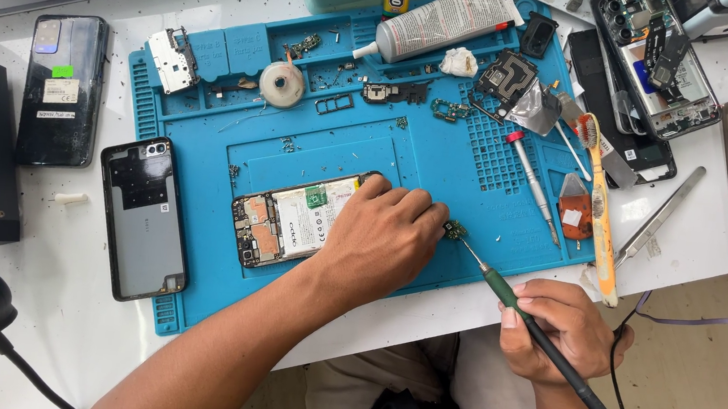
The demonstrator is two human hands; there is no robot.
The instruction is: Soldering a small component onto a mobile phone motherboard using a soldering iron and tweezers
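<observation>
Here, at the fingertips: a small green circuit piece [454, 230] is pinched at the tips of the left hand [381, 236], pressed down onto the blue work mat [198, 241].
Left hand: curled, grasping that piece, with its heel resting over the lower end of the opened phone [290, 219].
Right hand: the right hand [560, 329] is clenched round a dark green soldering iron [540, 331], held like a pen, tip touching the circuit piece; its black cable [620, 385] trails off the table edge.
Opened phone: lies face down on the mat, back cover off, battery and boards exposed.
Back cover: a grey back cover [144, 219] lies just beside the mat's left edge, apart from the phone.
Loose parts: screws, brackets and small boards are scattered along the mat's upper trays, near a glue tube [442, 19].
Tools to the right: a screwdriver [533, 184], a toothbrush [599, 202] and tweezers [660, 216].
Progress: by my judgement the stripping-down is done and the soldering is under way; reassembly is left, since the cover and parts lie loose.
</observation>
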